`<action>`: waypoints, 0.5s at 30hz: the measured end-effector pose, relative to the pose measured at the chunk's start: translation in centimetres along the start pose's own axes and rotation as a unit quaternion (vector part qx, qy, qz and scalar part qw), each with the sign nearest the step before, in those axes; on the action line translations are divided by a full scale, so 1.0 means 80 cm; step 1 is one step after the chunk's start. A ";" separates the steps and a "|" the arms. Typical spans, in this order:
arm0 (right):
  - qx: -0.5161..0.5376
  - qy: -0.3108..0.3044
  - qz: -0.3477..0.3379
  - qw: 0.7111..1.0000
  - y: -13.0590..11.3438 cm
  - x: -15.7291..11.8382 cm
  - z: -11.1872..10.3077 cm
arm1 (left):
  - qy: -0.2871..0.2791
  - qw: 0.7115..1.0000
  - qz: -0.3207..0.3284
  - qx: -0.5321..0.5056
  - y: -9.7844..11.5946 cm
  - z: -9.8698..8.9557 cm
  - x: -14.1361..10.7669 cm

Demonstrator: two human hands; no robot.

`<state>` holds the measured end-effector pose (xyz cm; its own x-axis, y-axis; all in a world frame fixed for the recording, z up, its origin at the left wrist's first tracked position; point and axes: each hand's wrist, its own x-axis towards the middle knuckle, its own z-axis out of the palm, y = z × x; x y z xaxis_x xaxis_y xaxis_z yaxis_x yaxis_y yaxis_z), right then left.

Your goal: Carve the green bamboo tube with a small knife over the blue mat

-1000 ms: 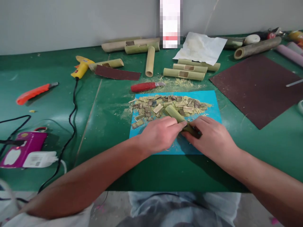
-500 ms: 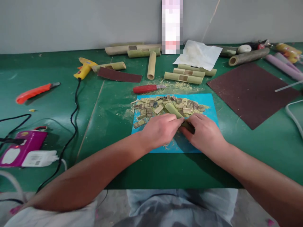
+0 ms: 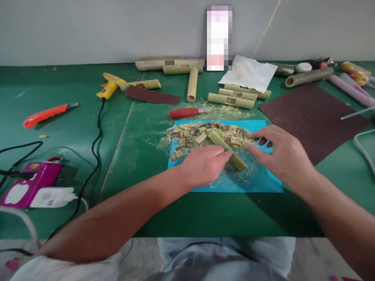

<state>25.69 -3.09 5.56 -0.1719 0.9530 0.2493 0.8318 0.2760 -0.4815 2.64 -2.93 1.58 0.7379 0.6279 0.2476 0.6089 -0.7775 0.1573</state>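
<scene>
A short green bamboo tube [image 3: 238, 162] lies slanted over the blue sheet [image 3: 258, 183]. My left hand [image 3: 203, 164] is closed around its middle, the fingers crossing the tube and hiding part of it. Beside the tube, to the right, my right hand [image 3: 281, 152] is off it, thumb and fingers apart with nothing visible between them. Its fingertips are near the right end of a heap of cut bamboo chips [image 3: 201, 137] and shavings on the sheet. Just behind the sheet rests a red-handled knife [image 3: 184, 113], blade pointing right.
More bamboo tubes, several with cut windows [image 3: 231, 101], lie toward the wall. White paper [image 3: 247, 74] and brown sandpaper [image 3: 310, 121] are at the right. On the left are a yellow glue gun [image 3: 109, 86] with a black cord, an orange cutter [image 3: 47, 115] and a purple power strip [image 3: 36, 181].
My right hand has let go of the bamboo tube and moved right, opening its fingers. The tube's near end now shows. My left hand has stayed on the tube. The view has shifted slightly.
</scene>
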 end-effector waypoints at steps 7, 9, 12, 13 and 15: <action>-0.099 -0.109 -0.018 0.989 -0.001 0.099 0.012 | 0.019 0.998 0.014 0.050 0.005 0.003 -0.001; -0.128 -0.137 -0.039 0.982 -0.005 0.127 0.027 | 0.024 0.998 0.019 0.060 0.006 0.003 -0.001; -0.157 -0.186 -0.050 0.969 -0.011 0.155 0.045 | 0.026 0.997 0.022 0.066 0.008 0.003 -0.001; -0.170 -0.200 -0.042 0.964 -0.014 0.160 0.049 | 0.025 0.997 0.021 0.066 0.008 0.003 -0.001; -0.185 -0.217 -0.031 0.958 -0.018 0.167 0.055 | 0.019 0.997 0.022 0.066 0.008 0.003 0.000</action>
<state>19.87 9.76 5.91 -0.3632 0.9206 -0.1434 0.9293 0.3469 -0.1267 3.11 -3.46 1.42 0.7554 0.5890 0.2871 0.6105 -0.7918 0.0181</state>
